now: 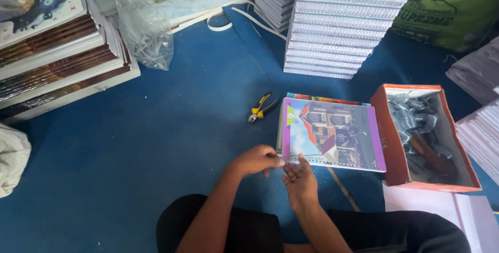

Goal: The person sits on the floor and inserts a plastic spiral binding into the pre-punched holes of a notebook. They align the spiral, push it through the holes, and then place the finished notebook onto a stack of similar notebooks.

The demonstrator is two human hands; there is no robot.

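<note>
A colourful notebook (pixel 332 133) with a house picture on its cover lies on the blue floor, its punched edge toward me. My left hand (pixel 255 159) pinches at the notebook's near left corner. My right hand (pixel 300 179) is just below it, palm up, fingers apart, close to that same edge. Something thin seems to sit between the two hands, too small to tell. A second notebook lies under the first.
Yellow-handled pliers (pixel 262 107) lie left of the notebook. An orange box (pixel 396 149) of metal spiral coils stands at the right. A tall stack of spiral notebooks (pixel 338 24) rises behind. Book stacks (pixel 57 50) and a plastic bag (pixel 145 29) sit at left; loose sheets (pixel 442 206) at lower right.
</note>
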